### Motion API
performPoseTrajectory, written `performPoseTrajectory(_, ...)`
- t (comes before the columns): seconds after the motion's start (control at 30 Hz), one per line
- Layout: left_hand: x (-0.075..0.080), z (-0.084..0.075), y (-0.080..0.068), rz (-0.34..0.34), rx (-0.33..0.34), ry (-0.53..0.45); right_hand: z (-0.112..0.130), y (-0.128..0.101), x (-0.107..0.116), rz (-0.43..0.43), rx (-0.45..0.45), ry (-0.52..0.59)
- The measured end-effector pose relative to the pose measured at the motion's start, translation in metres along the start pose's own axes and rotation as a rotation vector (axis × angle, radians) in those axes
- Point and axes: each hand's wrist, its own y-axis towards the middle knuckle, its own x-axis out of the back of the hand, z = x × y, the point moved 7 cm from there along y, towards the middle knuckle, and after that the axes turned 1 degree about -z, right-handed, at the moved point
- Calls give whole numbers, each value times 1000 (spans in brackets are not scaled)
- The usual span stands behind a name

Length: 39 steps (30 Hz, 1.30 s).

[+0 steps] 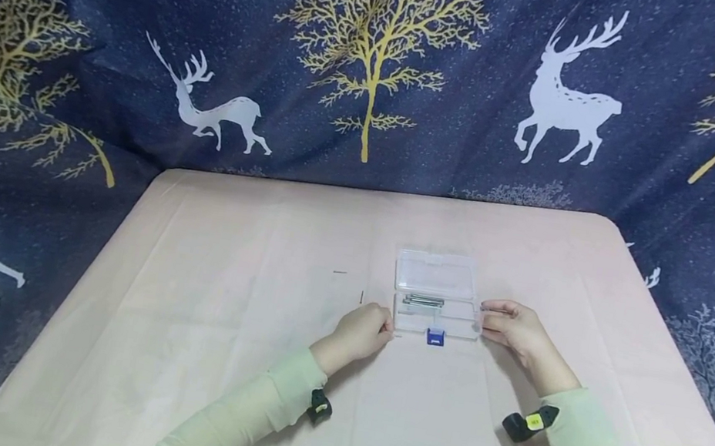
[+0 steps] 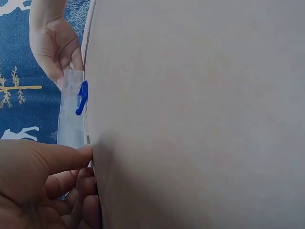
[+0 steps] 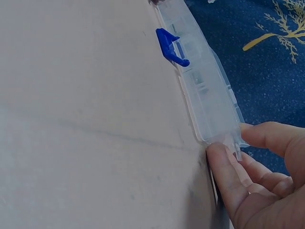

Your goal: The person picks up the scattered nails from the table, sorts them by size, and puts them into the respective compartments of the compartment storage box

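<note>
A small clear plastic box [image 1: 433, 314] lies on the pink-covered table [image 1: 224, 358] with its lid [image 1: 436, 273] folded back and thin metal rods [image 1: 422, 301] inside. A blue latch [image 1: 435, 337] hangs at its front edge. My right hand [image 1: 486, 317] pinches the box's right end; the right wrist view shows thumb and fingers [image 3: 224, 164] closed on the corner of the box [image 3: 205, 90], beyond the latch [image 3: 169, 46]. My left hand [image 1: 386, 330] is curled at the left front corner. In the left wrist view its thumb [image 2: 71, 155] lies against the box [image 2: 70, 119] near the latch [image 2: 82, 98].
Two thin dark pins [image 1: 339, 272] [image 1: 361, 298] lie on the cloth left of the box. A dark blue drape with deer and trees [image 1: 376, 62] hangs behind and beside the table. Both wrists wear small black cameras [image 1: 529, 423].
</note>
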Motion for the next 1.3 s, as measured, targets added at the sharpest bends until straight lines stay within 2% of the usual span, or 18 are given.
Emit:
performPoseTrajectory(0.1,0,-2,-2,14,-23,64,0,0,0,-2,-3,-15)
performPoseTrajectory(0.23,1,-1,-3,46,-18,53,-1,0,0,-3,-6,-36)
performPoseTrajectory(0.4,6,6,-4,60,3,-86,-1,0,0,-6,-9,-42)
performPoseTrajectory(0.6,12,15,-5,25,-32,-222,0,0,0,-9,-9,-30)
performPoseTrajectory(0.73,14,21,-5,-3,-25,-328,0,-1,0,-15,-11,-47)
performPoseTrajectory(0.9,17,25,-4,-30,15,-458,-1,-1,2,-18,-18,-74)
performPoseTrajectory(1.1,16,28,-1,-12,103,-609,-1,0,2,-12,-13,-66)
performPoseTrajectory(1.3,19,26,3,-27,153,-657,0,-1,0,-15,-4,-41)
